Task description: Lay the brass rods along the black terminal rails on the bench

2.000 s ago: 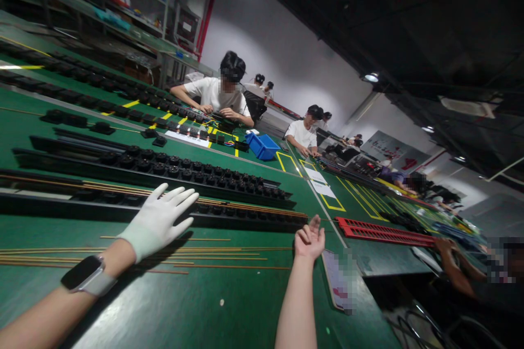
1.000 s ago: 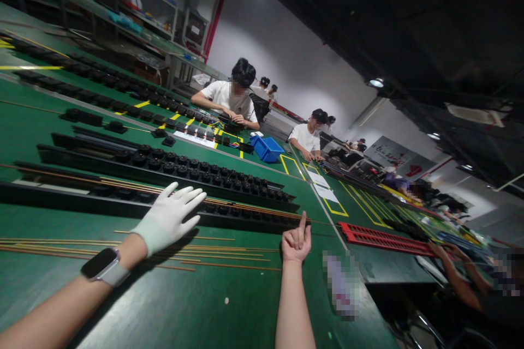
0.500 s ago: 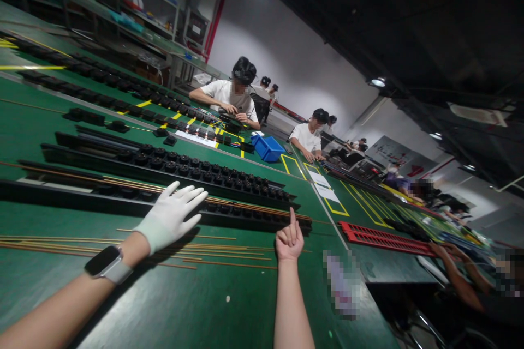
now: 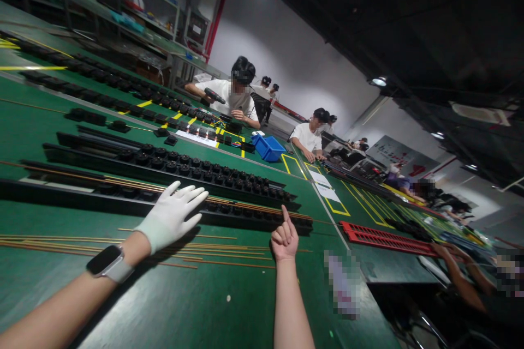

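My left hand [image 4: 176,214], in a white glove, lies open with its fingers spread over the black channel rail [image 4: 123,203]. Its fingertips reach a bundle of thin brass-coloured rods [image 4: 229,203] lying along that rail. My right hand [image 4: 285,240] is bare and holds nothing. Its index finger is stretched out to the rods near their right end, the other fingers loosely curled. Whether that fingertip touches them, I cannot tell. More loose rods [image 4: 229,252] lie on the green table [image 4: 172,311] in front of the rail, partly behind my left wrist.
Beyond stand more black rails [image 4: 90,161] with rows of round black parts [image 4: 196,166]. A blue bin [image 4: 268,148] sits farther back. At the right lies a red slotted strip [image 4: 385,237], near another person's hands [image 4: 446,251]. Co-workers sit across the table, one holding a power drill [image 4: 215,96].
My right hand has shifted slightly left along the rods, its index finger tilting left. My left hand stays put. Across the table, a co-worker has raised a power drill.
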Available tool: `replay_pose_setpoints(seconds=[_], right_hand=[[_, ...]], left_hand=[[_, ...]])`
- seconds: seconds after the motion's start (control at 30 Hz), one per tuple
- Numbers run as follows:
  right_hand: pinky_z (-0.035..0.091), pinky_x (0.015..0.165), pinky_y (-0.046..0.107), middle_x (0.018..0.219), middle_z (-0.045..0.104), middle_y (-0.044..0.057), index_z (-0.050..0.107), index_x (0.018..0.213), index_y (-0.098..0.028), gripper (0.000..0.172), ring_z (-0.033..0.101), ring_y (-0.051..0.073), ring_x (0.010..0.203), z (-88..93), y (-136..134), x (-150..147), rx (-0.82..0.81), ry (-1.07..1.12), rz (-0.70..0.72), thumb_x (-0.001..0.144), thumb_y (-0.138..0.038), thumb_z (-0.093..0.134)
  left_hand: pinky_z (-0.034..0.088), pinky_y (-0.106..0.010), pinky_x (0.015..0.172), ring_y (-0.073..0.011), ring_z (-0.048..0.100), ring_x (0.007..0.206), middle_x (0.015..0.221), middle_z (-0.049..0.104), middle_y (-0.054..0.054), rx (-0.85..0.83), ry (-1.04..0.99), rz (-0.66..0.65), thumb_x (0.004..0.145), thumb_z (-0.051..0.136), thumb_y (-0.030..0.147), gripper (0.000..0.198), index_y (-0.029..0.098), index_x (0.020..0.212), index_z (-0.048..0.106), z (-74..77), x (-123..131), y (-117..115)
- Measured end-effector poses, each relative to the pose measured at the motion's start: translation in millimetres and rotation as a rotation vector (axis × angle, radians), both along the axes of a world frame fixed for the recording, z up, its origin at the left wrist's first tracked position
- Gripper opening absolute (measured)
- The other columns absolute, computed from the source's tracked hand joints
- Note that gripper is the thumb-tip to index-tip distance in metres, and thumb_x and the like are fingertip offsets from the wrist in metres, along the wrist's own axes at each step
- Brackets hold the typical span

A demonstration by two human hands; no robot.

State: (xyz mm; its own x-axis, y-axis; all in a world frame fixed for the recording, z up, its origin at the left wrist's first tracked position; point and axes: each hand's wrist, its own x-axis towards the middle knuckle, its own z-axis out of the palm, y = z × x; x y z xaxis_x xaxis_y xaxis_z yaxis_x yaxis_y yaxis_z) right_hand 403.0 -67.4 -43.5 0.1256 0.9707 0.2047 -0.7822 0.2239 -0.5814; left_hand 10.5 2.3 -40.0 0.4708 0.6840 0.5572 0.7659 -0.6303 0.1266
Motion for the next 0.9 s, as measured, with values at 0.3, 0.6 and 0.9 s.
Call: replay_pose_setpoints(seconds=[0.3, 0.6, 0.9], right_hand=[[0.013, 0.039, 0.013, 0.048, 0.020, -0.016, 0.042, 0.158, -0.023, 0.054, 0.011, 0.007, 0.037, -3.6, 2.4, -4.8, -0.037, -0.026, 0.040, 0.104, -0.018, 0.045], [0.013, 0.038, 0.014, 0.047, 0.021, -0.016, 0.039, 0.159, -0.021, 0.055, 0.008, 0.008, 0.038, -5.7, 3.5, -8.3, -0.072, -0.035, 0.101, 0.105, -0.017, 0.042], [0.010, 0.039, 0.015, 0.048, 0.019, -0.016, 0.043, 0.156, -0.019, 0.053, 0.008, 0.009, 0.040, -4.3, 5.3, -13.3, -0.131, -0.126, 0.148, 0.104, -0.019, 0.047]], left_hand=[[0.021, -0.059, 0.126, -0.0329, 0.054, 0.140, 0.152, 0.060, -0.006, 0.004, -0.032, -0.004, 0.095, 0.054, 0.044, 0.054, 0.032, 0.148, 0.056, 0.0, 0.4, -0.7], [0.020, -0.059, 0.125, -0.0334, 0.054, 0.141, 0.153, 0.059, -0.006, -0.005, -0.001, 0.000, 0.097, 0.052, 0.043, 0.054, 0.030, 0.149, 0.055, 0.3, 0.0, -0.3], [0.020, -0.059, 0.126, -0.0329, 0.054, 0.141, 0.153, 0.059, -0.006, -0.009, -0.021, -0.008, 0.096, 0.052, 0.043, 0.055, 0.032, 0.150, 0.054, 0.4, 0.0, -0.8]])
